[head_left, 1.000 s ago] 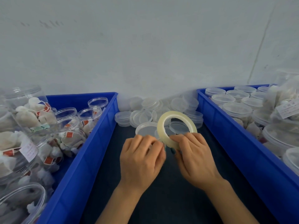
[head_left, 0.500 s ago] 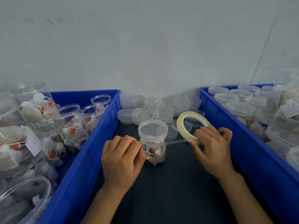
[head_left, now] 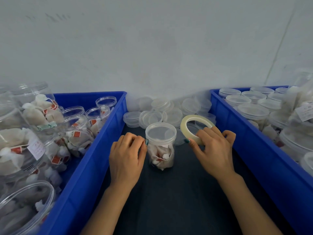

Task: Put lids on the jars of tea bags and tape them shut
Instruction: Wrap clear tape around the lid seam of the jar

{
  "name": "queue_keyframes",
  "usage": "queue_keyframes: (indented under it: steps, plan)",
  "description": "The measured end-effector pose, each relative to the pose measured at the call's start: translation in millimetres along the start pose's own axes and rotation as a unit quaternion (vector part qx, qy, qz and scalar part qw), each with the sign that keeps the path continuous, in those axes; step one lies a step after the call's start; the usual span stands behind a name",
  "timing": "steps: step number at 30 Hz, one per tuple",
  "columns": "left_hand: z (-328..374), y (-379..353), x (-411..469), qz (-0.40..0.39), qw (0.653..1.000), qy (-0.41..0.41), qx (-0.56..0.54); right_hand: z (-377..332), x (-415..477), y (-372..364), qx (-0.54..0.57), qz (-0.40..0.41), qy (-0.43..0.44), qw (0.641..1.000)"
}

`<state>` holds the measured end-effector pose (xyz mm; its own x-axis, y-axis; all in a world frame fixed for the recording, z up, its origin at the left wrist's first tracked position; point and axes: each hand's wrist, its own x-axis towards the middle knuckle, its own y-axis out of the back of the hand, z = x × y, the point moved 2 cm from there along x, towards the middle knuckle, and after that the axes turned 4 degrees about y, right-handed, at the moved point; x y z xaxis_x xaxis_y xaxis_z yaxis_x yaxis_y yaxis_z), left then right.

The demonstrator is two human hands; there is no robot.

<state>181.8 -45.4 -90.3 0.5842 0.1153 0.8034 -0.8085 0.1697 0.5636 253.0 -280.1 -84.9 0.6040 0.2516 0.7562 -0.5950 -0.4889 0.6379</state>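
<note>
- We note the jar (head_left: 160, 150), lidded, on a dark mat (head_left: 169, 200); pale wall (head_left: 152, 48) behind, blue bins (head_left: 94, 150) flanking.
- Left hand (head_left: 126, 156): fingers curled, thumb pressing jar's rim; right hand (head_left: 214, 150) pinches tape roll (head_left: 183, 127).

Jar (head_left: 160, 153), clear plastic, tea bags inside, is stood upright on the counter (head_left: 169, 200) with translucent lid (head_left: 160, 133) fitted. Tape roll (head_left: 194, 117), pale, is held on edge just right of it.

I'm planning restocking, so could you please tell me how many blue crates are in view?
2. The left blue crate holds open jars of tea bags; the right blue crate holds lidded jars. More may sit outside the frame.
</note>
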Motion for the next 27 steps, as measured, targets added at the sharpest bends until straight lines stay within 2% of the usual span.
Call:
queue_keyframes:
  steps: [2,4,6,8,9,12,15,19,23,27]
  plan:
    - [0.6,-3.9,1.6,-0.056,0.996,0.069,-0.009,-2.0,1.2,-2.7,-0.004,-0.005,-0.002,1.0]
    - [-4.7,-5.2,0.9,-0.099,0.976,0.187,-0.049,-2.5,1.4,-4.6,-0.002,-0.009,-0.006,1.0]
    - [-6.2,-0.7,0.5,-0.075,0.956,0.258,-0.117,-2.7,1.3,-5.3,0.001,-0.005,-0.009,1.0]
    - [7.6,9.7,10.6,-0.029,0.97,0.202,-0.134,-4.3,2.7,-4.9,0.004,0.003,-0.012,1.0]
    - [18.8,12.3,18.0,-0.033,0.979,0.159,-0.126,-5.5,3.1,-4.7,0.006,0.003,-0.013,1.0]
    - [55.3,5.8,40.1,-0.15,0.984,0.091,-0.034,-8.3,2.8,-2.6,0.024,-0.008,-0.006,1.0]
    - [67.2,-10.3,50.5,-0.255,0.96,0.113,0.034,-4.8,0.4,2.4,0.068,-0.03,0.01,0.997]
    - [53.7,-22.1,52.0,-0.271,0.957,0.109,-0.003,5.7,-4.3,7.9,0.062,-0.086,0.049,0.993]
    - [45.0,-19.6,57.6,-0.335,0.94,0.042,-0.052,8.4,-3.6,17.2,-0.003,-0.06,0.058,0.996]
    - [41.1,-13.7,61.1,-0.361,0.926,-0.002,-0.112,5.5,0.4,15.9,-0.02,-0.045,0.011,0.999]
